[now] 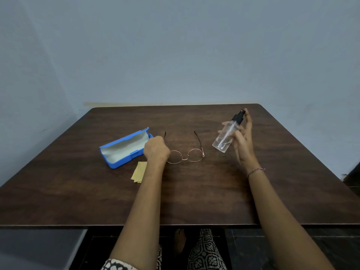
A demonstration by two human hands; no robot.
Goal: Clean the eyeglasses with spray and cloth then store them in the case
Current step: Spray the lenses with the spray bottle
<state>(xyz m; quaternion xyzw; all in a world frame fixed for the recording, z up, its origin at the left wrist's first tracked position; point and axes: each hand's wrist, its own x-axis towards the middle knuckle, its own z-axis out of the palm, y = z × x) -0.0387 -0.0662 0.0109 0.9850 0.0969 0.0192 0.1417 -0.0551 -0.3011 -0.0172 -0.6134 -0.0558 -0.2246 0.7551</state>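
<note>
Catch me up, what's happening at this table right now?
A person is getting ready to clean a pair of glasses that lie on the table with the arms unfolded. The left hand grips the glasses at their left side. The right hand holds a clear spray bottle up, tilted, a finger by the black nozzle. A blue case lies open beside the left hand, and a yellow cloth lies untouched in front of it.

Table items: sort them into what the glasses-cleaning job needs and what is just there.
Needed:
glasses, at the left hand
spray bottle, held in the right hand
yellow cloth
blue case, open

Just there:
bracelet on the right wrist
Nothing else lies on the table.
</note>
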